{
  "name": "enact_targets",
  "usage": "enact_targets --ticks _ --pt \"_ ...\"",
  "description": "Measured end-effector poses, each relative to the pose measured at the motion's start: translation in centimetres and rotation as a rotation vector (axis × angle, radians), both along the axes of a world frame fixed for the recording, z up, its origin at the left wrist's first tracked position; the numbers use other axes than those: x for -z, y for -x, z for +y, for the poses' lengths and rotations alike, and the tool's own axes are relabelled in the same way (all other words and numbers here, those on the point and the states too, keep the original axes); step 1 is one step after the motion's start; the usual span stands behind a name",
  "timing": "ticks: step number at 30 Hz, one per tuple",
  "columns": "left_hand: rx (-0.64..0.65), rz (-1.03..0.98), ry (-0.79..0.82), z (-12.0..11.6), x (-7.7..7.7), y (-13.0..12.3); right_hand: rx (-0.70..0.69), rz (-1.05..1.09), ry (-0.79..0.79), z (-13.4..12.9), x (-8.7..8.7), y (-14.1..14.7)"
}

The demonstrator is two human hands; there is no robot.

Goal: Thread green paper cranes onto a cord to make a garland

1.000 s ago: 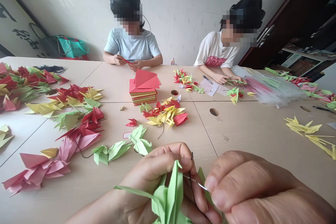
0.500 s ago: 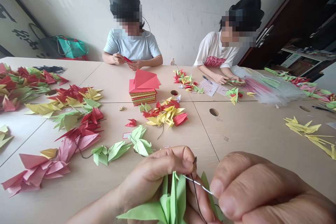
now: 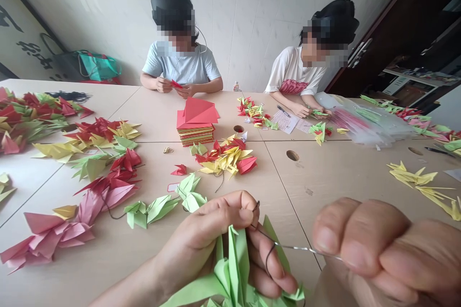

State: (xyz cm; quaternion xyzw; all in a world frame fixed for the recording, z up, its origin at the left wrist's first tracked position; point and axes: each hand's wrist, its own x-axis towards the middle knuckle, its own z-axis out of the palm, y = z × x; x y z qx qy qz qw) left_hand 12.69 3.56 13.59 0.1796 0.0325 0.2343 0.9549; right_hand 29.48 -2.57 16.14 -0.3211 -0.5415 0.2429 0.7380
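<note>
Right hand (image 3: 389,254) is drawing further right, fingers pinching needle (image 3: 306,248) | needle lying near-horizontal, tip toward green crane (image 3: 234,268) | left hand (image 3: 212,244) pinching crane, nearer it.

- Left hand (image 3: 212,244) grips a green crane (image 3: 234,273) at the near table (image 3: 360,177) edge.
- Right hand (image 3: 382,249) pinches a needle (image 3: 302,248); dark thread (image 3: 268,261) loops off it beside the crane.
- Paper stack (image 3: 196,124) mid-table, cranes scattered around.
- Two people sit opposite, folding.
</note>
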Motion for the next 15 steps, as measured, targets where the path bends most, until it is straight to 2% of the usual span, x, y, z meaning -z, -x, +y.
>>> enact_targets --ticks 2,7,11,15 --pt "-0.012 0.004 -0.017 0.1 -0.1 0.1 -0.088 -0.007 0.044 0.0 0.4 0.6" --pt "-0.047 0.075 -0.07 -0.1 -0.4 0.4 -0.317 0.168 0.144 0.7 0.5 1.8" --pt "-0.104 0.16 -0.077 -0.4 -0.8 0.5 -0.398 0.253 0.195 1.0 0.5 1.8" --pt "-0.142 0.316 -0.076 -0.4 -1.9 0.4 -0.407 0.256 0.218 1.1 0.6 1.4"
